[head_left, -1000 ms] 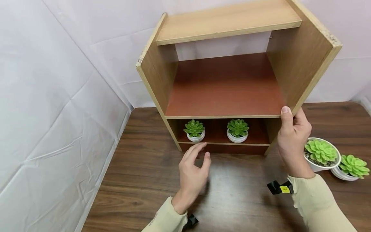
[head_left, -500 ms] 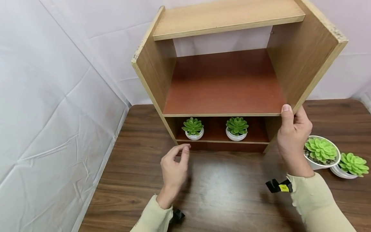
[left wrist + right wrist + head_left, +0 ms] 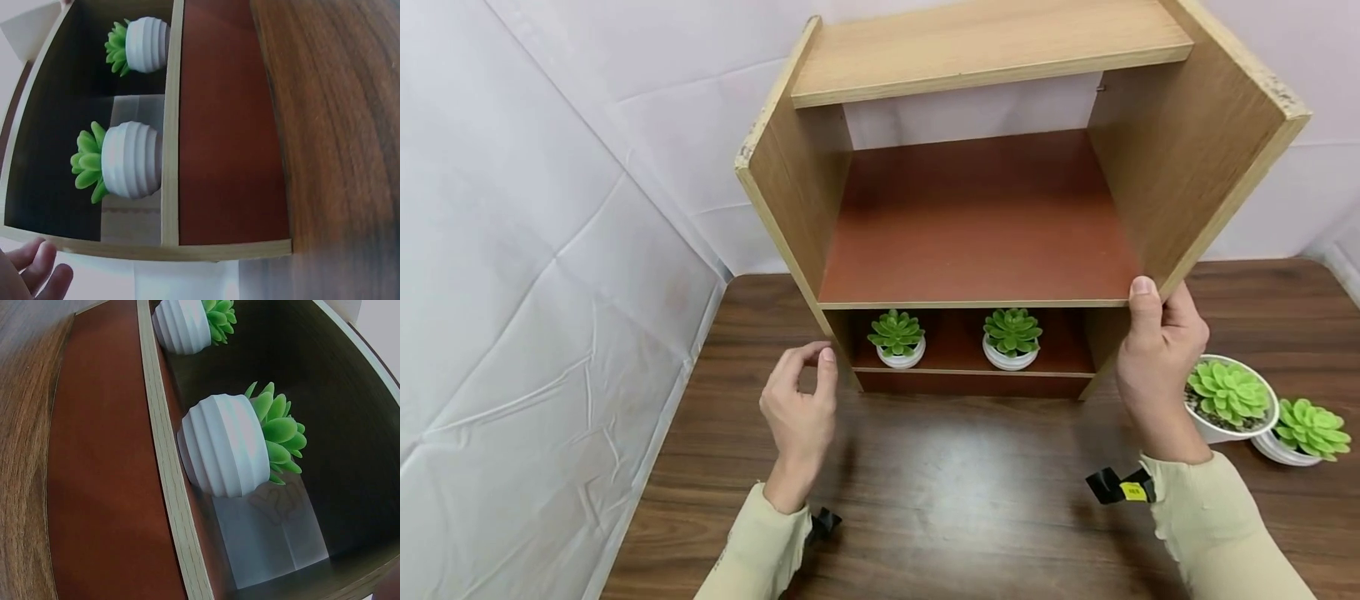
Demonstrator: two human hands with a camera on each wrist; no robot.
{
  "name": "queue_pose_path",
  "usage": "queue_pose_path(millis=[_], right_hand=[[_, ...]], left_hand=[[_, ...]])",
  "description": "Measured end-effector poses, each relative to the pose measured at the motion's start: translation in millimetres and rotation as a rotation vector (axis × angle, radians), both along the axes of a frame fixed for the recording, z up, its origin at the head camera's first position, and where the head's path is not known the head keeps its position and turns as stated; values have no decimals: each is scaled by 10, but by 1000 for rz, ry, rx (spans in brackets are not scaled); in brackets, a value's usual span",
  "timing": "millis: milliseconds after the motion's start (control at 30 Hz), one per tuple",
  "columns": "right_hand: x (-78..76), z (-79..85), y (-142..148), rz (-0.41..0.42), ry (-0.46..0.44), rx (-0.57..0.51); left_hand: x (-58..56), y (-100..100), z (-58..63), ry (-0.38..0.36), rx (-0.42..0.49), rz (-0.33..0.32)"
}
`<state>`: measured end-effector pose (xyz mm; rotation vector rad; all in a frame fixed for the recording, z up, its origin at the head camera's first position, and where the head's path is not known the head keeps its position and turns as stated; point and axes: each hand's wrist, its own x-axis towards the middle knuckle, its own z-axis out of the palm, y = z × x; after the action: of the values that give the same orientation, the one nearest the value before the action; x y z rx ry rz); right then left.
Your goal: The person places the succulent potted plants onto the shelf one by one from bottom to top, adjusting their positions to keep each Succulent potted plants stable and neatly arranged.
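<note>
A wooden shelf unit [image 3: 977, 225] with a reddish-brown middle board stands on the table. My right hand [image 3: 1161, 367] grips its right side panel, thumb on the front edge by the middle board and fingers round the outside. My left hand [image 3: 801, 408] is beside the left panel, bent fingertips right at its front edge and nothing between thumb and fingers. In the left wrist view its fingers [image 3: 39, 269] show at that panel's edge. On the lower level sit two green succulents in white ribbed pots, the left plant [image 3: 898, 337] and the right plant [image 3: 1012, 337].
Right of the shelf unit, a larger potted succulent [image 3: 1231, 396] in a white pot stands next to a smaller potted succulent [image 3: 1303, 433]. The dark wood table [image 3: 955, 500] spreads in front. White sheeting [image 3: 535, 292] hangs at the left and back.
My left hand has moved left from in front of the lower level to the shelf unit's left panel. The right hand keeps its grip, and the potted plants stay where they were.
</note>
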<state>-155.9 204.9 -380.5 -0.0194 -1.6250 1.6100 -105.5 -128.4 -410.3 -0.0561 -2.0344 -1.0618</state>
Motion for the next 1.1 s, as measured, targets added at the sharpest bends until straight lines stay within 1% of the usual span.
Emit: queue_pose_path(millis=[67, 167, 300, 367, 500, 667, 833, 900, 1100], right_hand=[[-8, -3, 0, 10, 18, -16], [-13, -3, 0, 28, 40, -44], [-17, 4, -8, 41, 46, -53], [-19, 6, -8, 36, 43, -42], [-20, 3, 6, 24, 46, -22], [-1, -30, 10, 11, 33, -4], [12, -42, 7, 6, 36, -3], [9, -35, 7, -3, 34, 3], [-20, -7, 3, -12, 20, 18]], left_hand=[[-25, -19, 24, 15, -5, 5], [-63, -43, 52, 17, -18, 16], [-116, -72, 100, -14, -37, 19], [-146, -82, 137, -31, -39, 9], [-219, -103, 236, -54, -33, -4], [-302, -127, 389, -79, -32, -9], [-400, -119, 542, -105, -52, -55], [-447, -110, 591, -98, -60, -71], [-587, -75, 689, -58, -92, -80]])
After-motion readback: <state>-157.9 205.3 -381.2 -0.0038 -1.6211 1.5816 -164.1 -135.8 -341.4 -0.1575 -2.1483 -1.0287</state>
